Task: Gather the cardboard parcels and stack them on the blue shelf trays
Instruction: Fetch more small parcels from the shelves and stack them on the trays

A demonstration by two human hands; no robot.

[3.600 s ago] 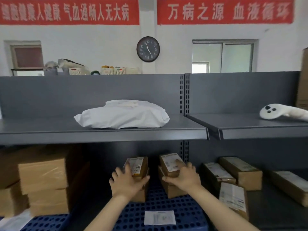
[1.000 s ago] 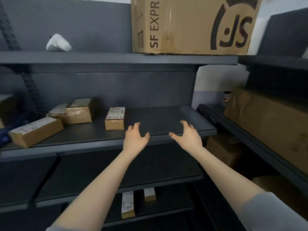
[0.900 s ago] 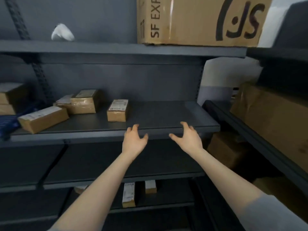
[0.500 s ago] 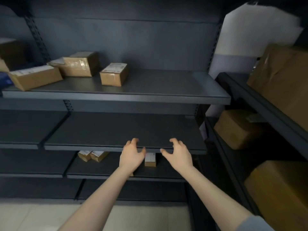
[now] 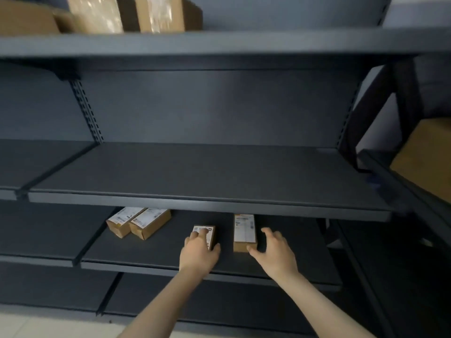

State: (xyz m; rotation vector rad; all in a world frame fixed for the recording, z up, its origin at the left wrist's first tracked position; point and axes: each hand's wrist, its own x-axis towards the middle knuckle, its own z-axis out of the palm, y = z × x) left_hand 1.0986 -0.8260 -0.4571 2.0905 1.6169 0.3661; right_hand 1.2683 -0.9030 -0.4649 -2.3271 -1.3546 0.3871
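Note:
Two small cardboard parcels with white labels lie on a low dark shelf (image 5: 151, 257). My left hand (image 5: 199, 252) rests on the shorter parcel (image 5: 207, 234), fingers curled over its top and thumb against its right side. My right hand (image 5: 273, 250) is open beside the longer parcel (image 5: 244, 231), thumb at its front right corner, fingers spread to its right. Two more labelled parcels (image 5: 139, 223) lie side by side further left on the same shelf. No blue tray is in view.
A wide bare dark shelf (image 5: 195, 176) juts out above the parcels. Several larger cardboard boxes (image 5: 127, 13) stand on the top shelf. A second rack with a big box (image 5: 424, 157) stands at the right. Pale floor (image 5: 48, 325) shows at bottom left.
My view has dropped to the lower shelves. Both hands have gone down from the middle shelf's edge to the low shelf; the left now lies on the short parcel, the right reaches the long one.

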